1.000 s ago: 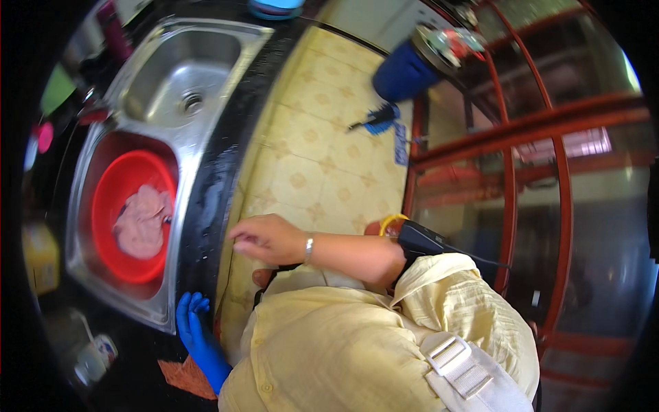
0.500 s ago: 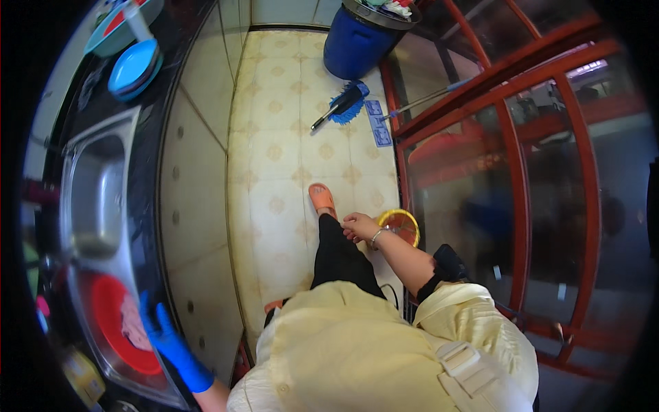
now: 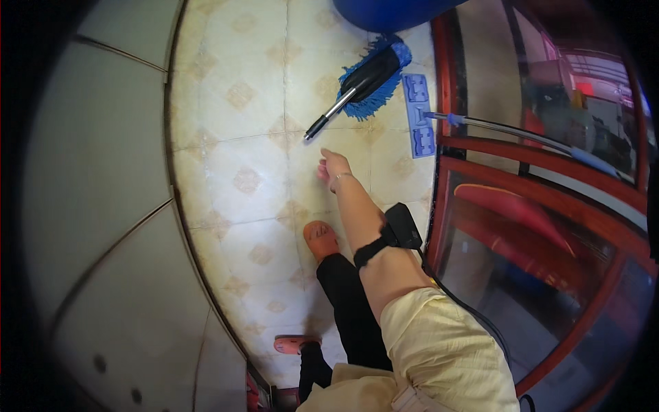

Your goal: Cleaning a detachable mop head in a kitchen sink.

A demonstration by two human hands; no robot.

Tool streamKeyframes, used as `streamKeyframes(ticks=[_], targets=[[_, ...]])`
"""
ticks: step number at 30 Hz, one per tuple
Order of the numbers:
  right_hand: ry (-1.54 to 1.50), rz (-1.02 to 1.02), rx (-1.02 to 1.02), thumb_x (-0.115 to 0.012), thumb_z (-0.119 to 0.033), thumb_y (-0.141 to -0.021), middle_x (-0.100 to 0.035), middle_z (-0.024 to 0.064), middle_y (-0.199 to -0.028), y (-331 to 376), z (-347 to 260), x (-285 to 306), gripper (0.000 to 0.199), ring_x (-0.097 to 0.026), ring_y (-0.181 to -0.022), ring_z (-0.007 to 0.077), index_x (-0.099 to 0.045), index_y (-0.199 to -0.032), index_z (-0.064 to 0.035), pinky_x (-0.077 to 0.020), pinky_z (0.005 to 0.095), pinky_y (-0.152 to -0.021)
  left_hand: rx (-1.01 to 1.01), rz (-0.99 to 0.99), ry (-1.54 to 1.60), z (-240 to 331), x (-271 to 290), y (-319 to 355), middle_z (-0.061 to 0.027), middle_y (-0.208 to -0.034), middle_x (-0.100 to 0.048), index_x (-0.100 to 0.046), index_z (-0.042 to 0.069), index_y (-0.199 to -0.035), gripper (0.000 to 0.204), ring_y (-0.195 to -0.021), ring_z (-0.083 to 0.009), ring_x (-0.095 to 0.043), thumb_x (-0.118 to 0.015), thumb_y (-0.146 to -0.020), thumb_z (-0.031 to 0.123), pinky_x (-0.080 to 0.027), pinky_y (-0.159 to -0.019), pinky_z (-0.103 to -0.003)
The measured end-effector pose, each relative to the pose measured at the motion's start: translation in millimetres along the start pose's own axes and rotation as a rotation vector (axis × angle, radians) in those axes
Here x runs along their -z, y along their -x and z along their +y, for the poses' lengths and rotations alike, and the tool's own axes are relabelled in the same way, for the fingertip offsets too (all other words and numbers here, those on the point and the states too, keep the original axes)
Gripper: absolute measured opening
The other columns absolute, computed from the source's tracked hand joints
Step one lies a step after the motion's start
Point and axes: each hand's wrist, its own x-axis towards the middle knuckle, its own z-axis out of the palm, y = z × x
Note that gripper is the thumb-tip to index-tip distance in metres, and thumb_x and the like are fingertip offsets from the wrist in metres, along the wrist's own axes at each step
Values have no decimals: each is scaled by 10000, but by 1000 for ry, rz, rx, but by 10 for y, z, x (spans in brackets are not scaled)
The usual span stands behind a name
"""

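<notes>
A duster (image 3: 374, 81) with shaggy blue fringe, a black back and a short metal-and-black handle lies on the tiled floor. Its handle points down and left toward me. My right hand (image 3: 332, 168) is stretched out bare just below the handle's end, apart from it. The fingers are loosely bent with gaps between them, and nothing shows in them. A bracelet circles that wrist, and a black device is strapped to the arm. My left hand is out of sight.
Right of the duster stands a flat blue mop head (image 3: 419, 117), its pole slanting along the red-framed glass panels (image 3: 535, 151). A blue bin (image 3: 391, 14) is at the top. Pale cabinet doors (image 3: 103, 165) line the left. My feet wear orange slippers (image 3: 321, 240).
I have bent and moved forward, so the duster looks larger. My right hand has reached from beside my leg toward its handle. My gloved left hand and the sink have left the view.
</notes>
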Motion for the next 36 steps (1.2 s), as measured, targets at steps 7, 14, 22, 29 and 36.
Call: streamKeyframes(ticks=[7,14,22,29,36], targets=[[-32,400,112,-640,-294,-757,-483,65,-697,-1548,25,-236,282,-480,-565,188,-509,-834,-56,-426,333,-482,67,-140,-149,320,-685,-317,-196,-1285,-397,-349,-27,-1271,506,-1176,-303,-392,-408,-904,315,-295,-999,-386],[-399,193,207,-523,-87,-711,-419,57,-581,-942,-437,-462,233,-418,-424,160,-391,-902,-90,-380,319,-368,151,-125,-266,616,-88,-467,-208,-1266,-417,-380,-30,-1251,506,-1165,-318,-405,-381,-907,342,-308,-987,-399],[-760,-679,-234,-448,-145,-760,-359,-2,-463,1855,-92,783,217,-345,-360,127,-550,-935,-66,-294,251,-323,361,46,-275,1110,1224,-50,-221,-1245,-439,-417,-32,-1227,518,-1151,-335,-420,-351,-911,372,-324,-974,-414],[1003,-407,-45,-566,-89,-728,-480,60,-549,3497,226,800,175,-490,-403,153,-455,-837,-8,-387,283,-333,219,218,-447,692,1798,551,-177,-1302,-393,-387,-17,-1264,502,-1201,-296,-371,-528,-812,151,-248,-1024,-379],[1152,-957,-368,-541,-65,-756,-536,86,-660,5339,550,441,425,-523,-450,154,-418,-1161,-98,-454,286,-392,-37,364,118,1124,2035,814,-159,-1168,-487,-528,63,-1109,483,-1125,-343,-421,-686,-693,251,-319,-956,-424]])
